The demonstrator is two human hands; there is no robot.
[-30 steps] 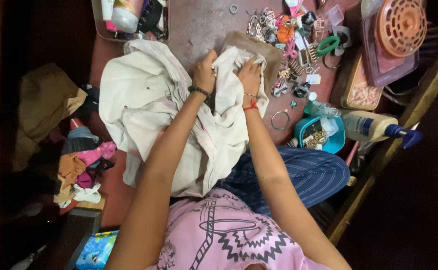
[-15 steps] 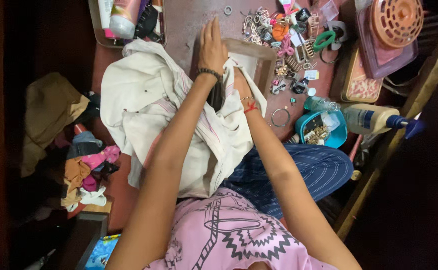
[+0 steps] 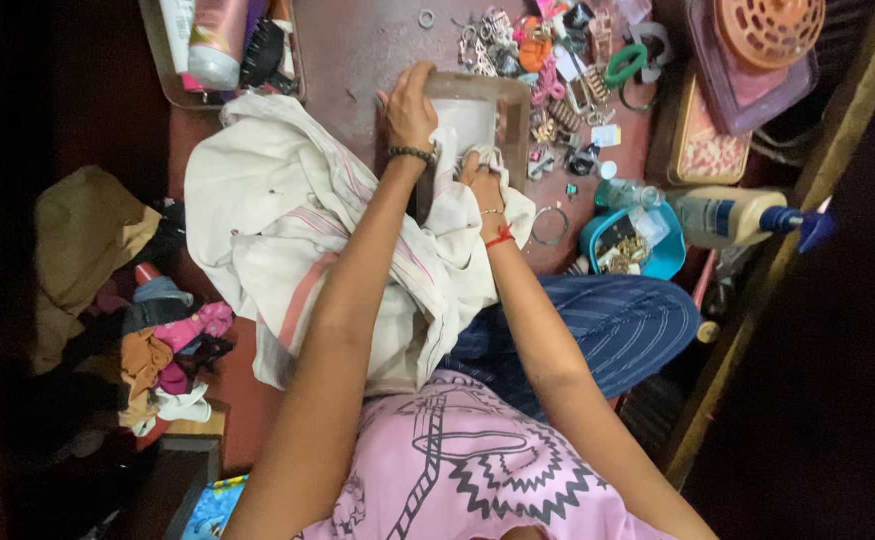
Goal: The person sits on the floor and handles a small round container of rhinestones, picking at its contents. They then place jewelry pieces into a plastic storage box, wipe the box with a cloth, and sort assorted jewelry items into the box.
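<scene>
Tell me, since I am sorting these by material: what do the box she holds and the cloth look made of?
The box looks like smooth translucent plastic: brownish rim, pale glossy inside. The cloth seems thin woven cotton, matte cream with faint pink stripes, creasing softly. The left hand grips the rim; the right hand presses cloth inside.

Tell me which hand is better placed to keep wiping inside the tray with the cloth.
Right. The right hand is bunched in the cream cloth at the brown tray opening, while the left hand grips the tray's edge, likely steadying it.
</scene>
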